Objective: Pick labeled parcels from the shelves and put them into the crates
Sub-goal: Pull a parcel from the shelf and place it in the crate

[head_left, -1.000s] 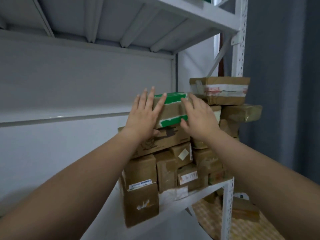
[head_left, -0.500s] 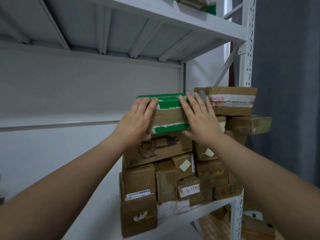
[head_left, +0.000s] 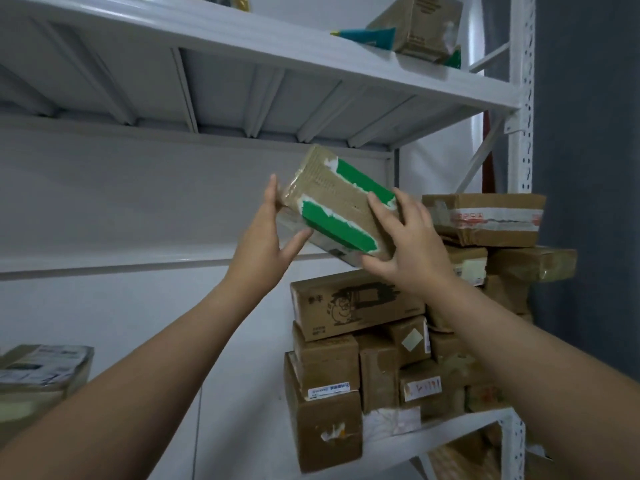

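A brown parcel with green tape strips (head_left: 337, 206) is tilted in the air above the stack of cardboard parcels (head_left: 356, 303) on the white shelf (head_left: 450, 427). My left hand (head_left: 266, 237) holds its left end, fingers behind it and thumb under its lower edge. My right hand (head_left: 405, 240) grips its right end, fingers spread over the front face. No crate is in view.
The upper shelf board (head_left: 311, 53) hangs just above the lifted parcel and carries a brown box (head_left: 419, 22). A parcel with red and white tape (head_left: 485, 218) tops the right pile. Flat labeled packets (head_left: 41, 372) lie at lower left. A perforated upright post (head_left: 521, 168) stands at right.
The green-taped parcel has been lifted off the stack and tilted, its left end raised. Both hands went from resting on its front to holding its ends. The view has tipped upward.
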A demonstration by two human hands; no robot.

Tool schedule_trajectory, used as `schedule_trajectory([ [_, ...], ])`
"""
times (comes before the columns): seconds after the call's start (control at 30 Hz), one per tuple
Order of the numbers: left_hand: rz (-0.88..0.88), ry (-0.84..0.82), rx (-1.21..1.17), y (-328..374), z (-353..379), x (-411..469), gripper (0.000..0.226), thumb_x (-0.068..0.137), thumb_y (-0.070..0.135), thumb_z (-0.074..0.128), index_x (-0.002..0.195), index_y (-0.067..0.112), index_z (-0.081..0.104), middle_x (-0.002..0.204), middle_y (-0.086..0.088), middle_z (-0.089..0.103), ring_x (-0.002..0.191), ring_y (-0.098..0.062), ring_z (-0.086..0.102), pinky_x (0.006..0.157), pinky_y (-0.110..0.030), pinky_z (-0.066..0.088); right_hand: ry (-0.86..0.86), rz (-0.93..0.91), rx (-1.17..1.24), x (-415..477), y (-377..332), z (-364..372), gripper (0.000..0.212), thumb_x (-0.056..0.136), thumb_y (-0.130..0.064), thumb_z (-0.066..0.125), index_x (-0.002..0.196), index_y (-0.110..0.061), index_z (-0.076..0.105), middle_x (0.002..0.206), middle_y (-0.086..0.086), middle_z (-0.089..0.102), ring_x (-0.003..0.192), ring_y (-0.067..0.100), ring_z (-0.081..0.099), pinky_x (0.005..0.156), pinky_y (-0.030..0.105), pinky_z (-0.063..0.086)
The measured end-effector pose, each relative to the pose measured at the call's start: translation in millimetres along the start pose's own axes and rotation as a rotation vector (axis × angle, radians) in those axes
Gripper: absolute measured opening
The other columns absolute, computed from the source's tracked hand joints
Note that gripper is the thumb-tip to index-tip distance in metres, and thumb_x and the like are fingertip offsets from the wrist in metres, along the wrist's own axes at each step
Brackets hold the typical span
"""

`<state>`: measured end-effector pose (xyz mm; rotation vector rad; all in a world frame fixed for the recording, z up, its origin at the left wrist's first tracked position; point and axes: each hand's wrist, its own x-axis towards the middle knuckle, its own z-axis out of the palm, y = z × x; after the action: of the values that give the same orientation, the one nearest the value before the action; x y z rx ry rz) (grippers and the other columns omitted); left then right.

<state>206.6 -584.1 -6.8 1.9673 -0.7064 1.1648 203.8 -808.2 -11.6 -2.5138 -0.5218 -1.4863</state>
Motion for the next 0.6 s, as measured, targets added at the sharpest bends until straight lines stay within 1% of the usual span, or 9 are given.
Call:
schedule_trajectory([
  [0.07,-0.128,0.062,-0.229,-1,-11,-3,0.089,0.086,0.027,0.066,0.151,0.028,0.006,0.143,0.016,0.031,0.124,0.007,0.029,0.102,-0.021,0.031,0.01,0.044,0.228,-2,-16,2,0.079,0.082,-0.049,0.066,0.148,-0.038,0.024,0.157,0.007,0.019,0.141,0.025,0.017,0.11,0.045,0.026],
  [0.1,-0.17,0.094,-0.266,-3,-18,-5,0.088,0.085,0.027,0.068,0.151,0.028,0.009,0.146,0.013,0.029,0.125,0.006,0.027,0.103,-0.021,0.029,0.01,0.094,0.375,-4,-24,4,0.074,0.082,-0.051,0.065,0.146,-0.042,0.027,0.157,0.003,0.021,0.142,0.022,0.02,0.112,0.044,0.026],
  [0.17,-0.254,0.117,-0.307,-8,-32,-9,0.091,0.083,0.03,0.071,0.15,0.029,0.009,0.153,0.004,0.026,0.132,-0.001,0.024,0.111,-0.031,0.026,0.02,0.172,0.663,-4,-44,4,0.068,0.082,-0.053,0.063,0.142,-0.044,0.035,0.153,-0.002,0.031,0.139,0.014,0.031,0.111,0.043,0.034],
  [0.23,-0.368,0.077,-0.463,-10,-46,-15,0.092,0.083,0.031,0.071,0.15,0.029,0.008,0.152,-0.003,0.032,0.135,-0.014,0.035,0.109,-0.044,0.035,0.026,0.201,0.892,-5,-63,4,0.058,0.088,-0.037,0.064,0.141,-0.033,0.042,0.138,-0.002,0.051,0.122,0.003,0.051,0.096,0.03,0.05],
  [0.27,-0.41,0.041,-0.572,-10,-53,-19,0.088,0.084,0.028,0.069,0.15,0.028,0.011,0.146,-0.006,0.042,0.127,-0.015,0.048,0.1,-0.043,0.046,0.016,0.22,0.977,-6,-72,5,0.053,0.091,-0.026,0.062,0.14,-0.025,0.044,0.127,-0.005,0.059,0.109,-0.004,0.058,0.085,0.02,0.053],
  [0.33,-0.426,-0.017,-0.685,-12,-63,-25,0.075,0.088,0.022,0.064,0.149,0.026,0.021,0.128,-0.006,0.06,0.104,-0.01,0.065,0.076,-0.029,0.058,-0.003,0.268,1.066,-10,-87,8,0.047,0.094,-0.017,0.057,0.14,-0.015,0.045,0.11,-0.013,0.064,0.091,-0.009,0.063,0.072,0.012,0.05],
  [0.37,-0.421,-0.019,-0.696,-14,-67,-27,0.072,0.089,0.021,0.063,0.148,0.026,0.023,0.123,-0.005,0.063,0.099,-0.009,0.067,0.071,-0.027,0.058,-0.009,0.295,1.095,-12,-92,11,0.045,0.095,-0.017,0.055,0.139,-0.013,0.047,0.105,-0.014,0.065,0.088,-0.009,0.064,0.07,0.012,0.051],
  [0.47,-0.422,0.008,-0.728,-20,-80,-33,0.072,0.089,0.021,0.063,0.149,0.027,0.024,0.122,-0.005,0.063,0.097,-0.011,0.068,0.072,-0.029,0.059,-0.019,0.359,1.135,-17,-109,19,0.043,0.095,-0.021,0.055,0.137,-0.014,0.051,0.107,-0.008,0.068,0.089,-0.005,0.066,0.07,0.013,0.051],
  [0.6,-0.418,0.019,-0.729,-26,-92,-45,0.072,0.089,0.021,0.063,0.149,0.027,0.024,0.122,-0.006,0.062,0.094,-0.01,0.069,0.071,-0.028,0.058,-0.041,0.375,1.132,-26,-126,27,0.042,0.096,-0.022,0.053,0.136,-0.011,0.052,0.105,-0.011,0.068,0.09,-0.004,0.066,0.069,0.011,0.049],
])
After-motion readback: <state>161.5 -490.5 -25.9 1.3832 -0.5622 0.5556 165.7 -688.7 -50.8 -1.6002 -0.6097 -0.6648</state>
